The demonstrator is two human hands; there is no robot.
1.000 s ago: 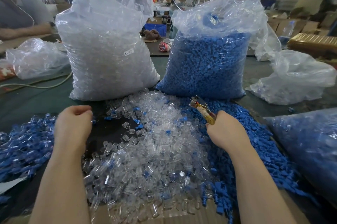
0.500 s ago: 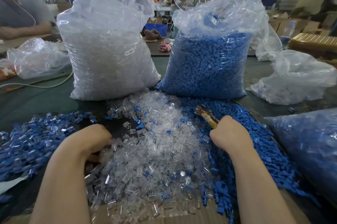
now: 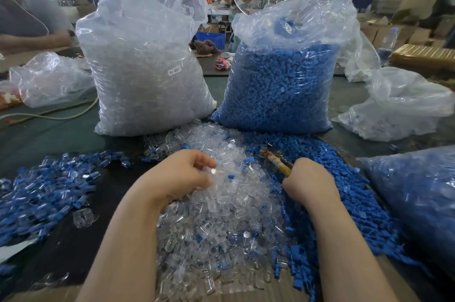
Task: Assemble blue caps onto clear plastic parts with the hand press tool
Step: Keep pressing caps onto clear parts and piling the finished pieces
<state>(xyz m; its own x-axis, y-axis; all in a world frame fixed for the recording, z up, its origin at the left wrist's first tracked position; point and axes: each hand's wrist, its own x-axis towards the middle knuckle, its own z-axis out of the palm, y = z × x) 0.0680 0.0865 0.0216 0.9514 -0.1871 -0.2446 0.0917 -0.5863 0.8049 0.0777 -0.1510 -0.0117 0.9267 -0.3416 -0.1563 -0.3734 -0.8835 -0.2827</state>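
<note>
A heap of clear plastic parts (image 3: 229, 215) lies in front of me, with a heap of loose blue caps (image 3: 344, 193) to its right. My left hand (image 3: 182, 176) hovers over the clear heap and pinches a clear part (image 3: 213, 171) between thumb and fingers. My right hand (image 3: 310, 182) grips the yellow-handled hand press tool (image 3: 275, 160), whose metal jaws point up and left over the pile's edge. Assembled capped parts (image 3: 41, 193) are spread at the left.
Two big upright bags stand behind the heaps: clear parts (image 3: 145, 75) on the left, blue caps (image 3: 280, 80) on the right. Another bag of blue pieces (image 3: 418, 193) lies at the right. Smaller plastic bags sit at both sides. A person sits at far left.
My left hand has moved right from the assembled pile onto the clear heap and picked up a clear part. My right hand with the tool has dropped slightly lower.
</note>
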